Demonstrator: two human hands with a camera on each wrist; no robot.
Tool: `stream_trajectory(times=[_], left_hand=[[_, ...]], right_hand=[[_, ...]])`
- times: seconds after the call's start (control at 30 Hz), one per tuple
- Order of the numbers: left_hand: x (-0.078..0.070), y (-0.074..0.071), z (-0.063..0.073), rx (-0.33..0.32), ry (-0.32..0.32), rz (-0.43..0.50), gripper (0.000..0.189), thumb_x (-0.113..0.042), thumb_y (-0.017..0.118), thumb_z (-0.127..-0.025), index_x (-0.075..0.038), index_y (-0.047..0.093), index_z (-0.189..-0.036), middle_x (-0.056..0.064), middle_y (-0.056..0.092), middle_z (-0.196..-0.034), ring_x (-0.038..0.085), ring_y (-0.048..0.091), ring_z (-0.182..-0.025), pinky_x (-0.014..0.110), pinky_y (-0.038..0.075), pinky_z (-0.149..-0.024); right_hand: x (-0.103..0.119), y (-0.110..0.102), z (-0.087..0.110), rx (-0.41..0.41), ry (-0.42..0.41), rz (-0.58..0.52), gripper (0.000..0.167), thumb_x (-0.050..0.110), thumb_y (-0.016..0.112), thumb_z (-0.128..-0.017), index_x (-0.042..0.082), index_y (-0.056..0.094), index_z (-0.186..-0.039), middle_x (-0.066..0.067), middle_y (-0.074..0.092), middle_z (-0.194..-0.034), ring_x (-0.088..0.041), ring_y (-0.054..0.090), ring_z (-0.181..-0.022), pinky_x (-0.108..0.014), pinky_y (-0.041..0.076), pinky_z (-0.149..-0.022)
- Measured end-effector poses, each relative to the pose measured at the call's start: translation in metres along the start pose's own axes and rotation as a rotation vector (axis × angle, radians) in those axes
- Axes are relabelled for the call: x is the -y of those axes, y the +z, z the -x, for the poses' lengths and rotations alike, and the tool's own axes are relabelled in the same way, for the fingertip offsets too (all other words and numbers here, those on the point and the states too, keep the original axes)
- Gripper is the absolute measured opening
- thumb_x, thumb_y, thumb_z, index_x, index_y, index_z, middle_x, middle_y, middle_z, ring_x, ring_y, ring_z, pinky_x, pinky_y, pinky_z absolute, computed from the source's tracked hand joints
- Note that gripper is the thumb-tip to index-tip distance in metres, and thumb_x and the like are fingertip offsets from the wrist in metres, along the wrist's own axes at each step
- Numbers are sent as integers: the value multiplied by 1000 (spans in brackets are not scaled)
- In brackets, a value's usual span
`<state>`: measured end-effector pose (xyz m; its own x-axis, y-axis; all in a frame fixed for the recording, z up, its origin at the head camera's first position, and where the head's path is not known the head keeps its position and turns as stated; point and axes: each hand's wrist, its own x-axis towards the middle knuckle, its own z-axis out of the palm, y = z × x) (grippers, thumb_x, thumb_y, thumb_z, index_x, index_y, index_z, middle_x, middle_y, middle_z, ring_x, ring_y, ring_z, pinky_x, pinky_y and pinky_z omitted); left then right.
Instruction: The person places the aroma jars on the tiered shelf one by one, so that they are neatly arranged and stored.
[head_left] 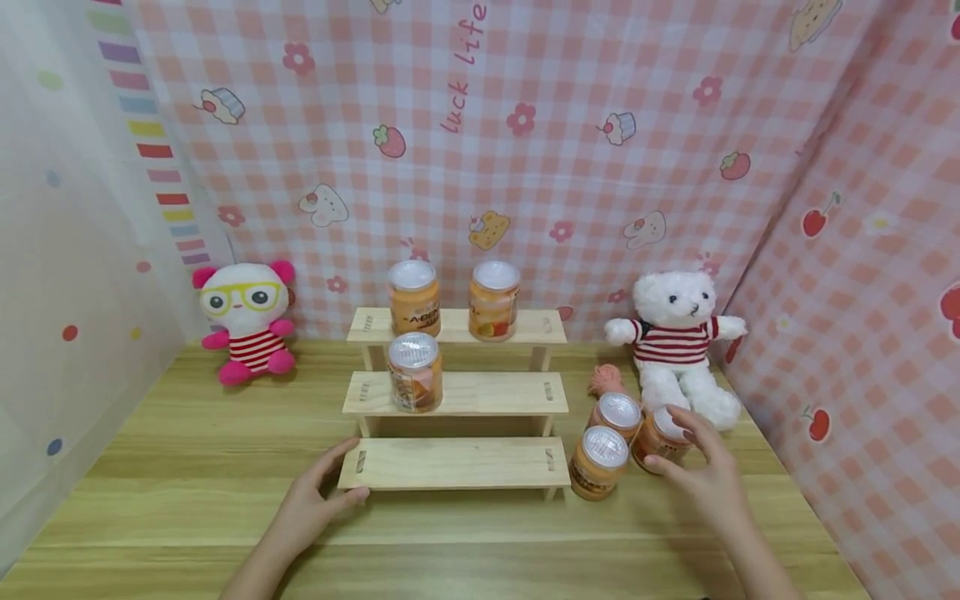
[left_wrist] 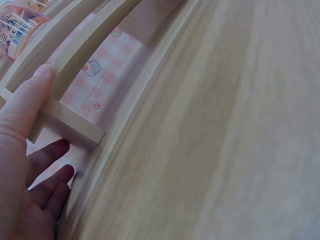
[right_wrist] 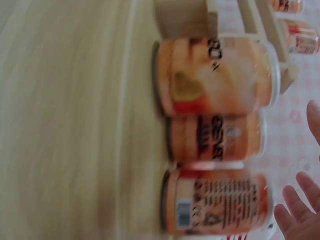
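Observation:
A stepped wooden display stand [head_left: 454,463] has three shelves. My left hand [head_left: 318,492] grips the left end of its lowest shelf; in the left wrist view the thumb [left_wrist: 31,100] lies on the board, with the other fingers lower, near the leg. Three orange cans with silver lids stand on the table right of the stand: a front can [head_left: 597,465], one behind it [head_left: 617,414] and a right can [head_left: 660,442]. Over the right can my right hand [head_left: 701,471] spreads, thumb and fingers apart; in the right wrist view its fingers [right_wrist: 295,202] are beside the lid end.
Two cans stand on the top shelf, a left one [head_left: 415,298] and a right one [head_left: 495,302]; another can [head_left: 415,372] is on the middle shelf. A panda plush [head_left: 246,321] sits back left, a white bear plush [head_left: 675,346] back right, near a pink bundle [head_left: 606,380]. Checked cloth [head_left: 450,167] hangs behind.

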<state>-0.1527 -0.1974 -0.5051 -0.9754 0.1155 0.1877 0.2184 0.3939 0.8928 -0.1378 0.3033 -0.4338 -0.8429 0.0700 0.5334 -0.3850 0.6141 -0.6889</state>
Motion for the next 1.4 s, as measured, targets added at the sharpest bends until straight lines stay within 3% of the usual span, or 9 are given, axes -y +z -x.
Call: stream_trajectory(times=[0.1,0.37,0.47,0.63,0.97,1.2,1.4], left_hand=[[1,0,0,0,-4,-6,72,-20,81,-77,-10,48,-140,17,54,-133,34,50,-118,54,34,-99],[2,0,-1,5,-15,4,73,-21,81,-77,-12,47,-141,16,56,-131,32,49,-119,53,34,-99],[1,0,0,11,-5,15,71,-20,80,-78,-11,47,-141,18,55,-131,34,49,-120,55,34,-99],[1,0,0,10,-12,11,72,-22,81,-78,-12,47,-141,18,55,-132,35,48,-121,55,33,-100],[4,0,-2,7,-22,-14,73,-24,82,-77,-15,48,-141,14,55,-133,30,50,-120,41,37,-99],[5,2,-2,-2,-5,-17,73,-13,81,-77,-9,46,-141,18,55,-132,31,51,-118,46,39,-98],[4,2,-2,1,-17,-8,73,-13,81,-77,-9,46,-141,18,54,-133,31,50,-119,48,37,-98]], right_hand=[[-7,-5,1,3,8,44,71,-3,85,-65,0,55,-129,-17,53,-126,9,39,-114,-9,31,-94],[-26,-14,-1,7,27,113,72,1,85,-66,0,54,-130,-17,52,-128,11,36,-113,-7,30,-92],[-33,-16,-1,26,39,114,72,3,85,-69,0,52,-132,-18,51,-129,2,40,-115,-7,31,-91],[-44,-17,-1,66,78,113,73,6,83,-72,0,48,-136,-19,48,-133,-23,45,-115,-6,34,-87],[-56,-11,-5,117,144,39,81,3,80,-76,-7,34,-142,-27,46,-130,-28,48,-110,-10,42,-81],[-60,-5,-5,138,170,-61,87,-1,79,-75,-6,27,-145,-28,47,-122,3,45,-99,-11,46,-76],[-63,-1,-4,132,202,-49,89,1,79,-76,-4,24,-146,-27,45,-124,6,44,-94,-12,47,-73]])
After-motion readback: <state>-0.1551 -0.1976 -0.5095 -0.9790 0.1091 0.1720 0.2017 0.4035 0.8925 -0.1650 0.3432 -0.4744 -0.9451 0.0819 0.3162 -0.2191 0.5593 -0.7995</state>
